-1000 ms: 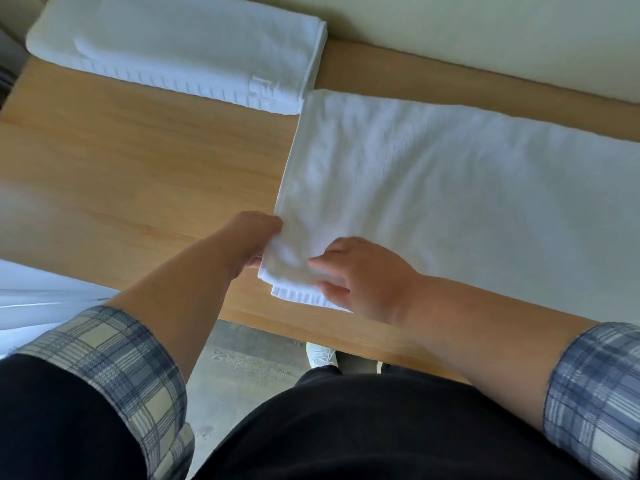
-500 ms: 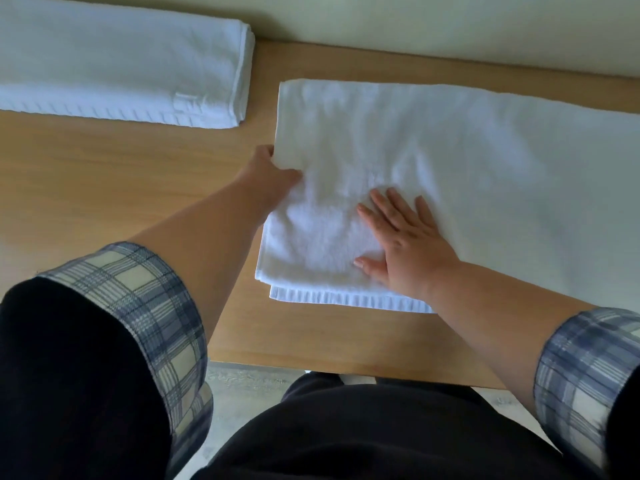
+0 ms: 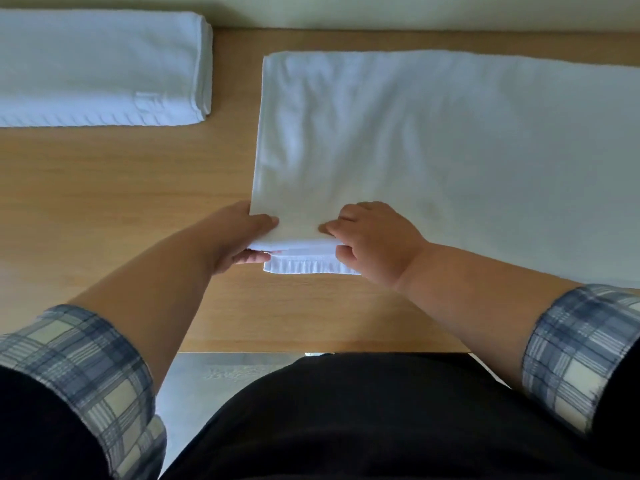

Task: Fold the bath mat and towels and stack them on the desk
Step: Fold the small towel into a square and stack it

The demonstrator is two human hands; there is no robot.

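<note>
Right grip (image 3: 374,240) withdrawn, pinching towel (image 3: 433,150) beside left grip (image 3: 239,240)

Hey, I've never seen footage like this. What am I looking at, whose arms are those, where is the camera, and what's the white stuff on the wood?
There is no machine here. A person wears one wide-angle camera on the head, so this single picture looks forward and down over their own arms. The left hand and the right hand both grip the near left corner of a large white towel spread on a wooden desk, with fingers curled round its layered near edge. At the back left lies a second white cloth, already folded; I cannot tell whether it is a towel or the bath mat. The checked sleeves are rolled up the forearms.
</note>
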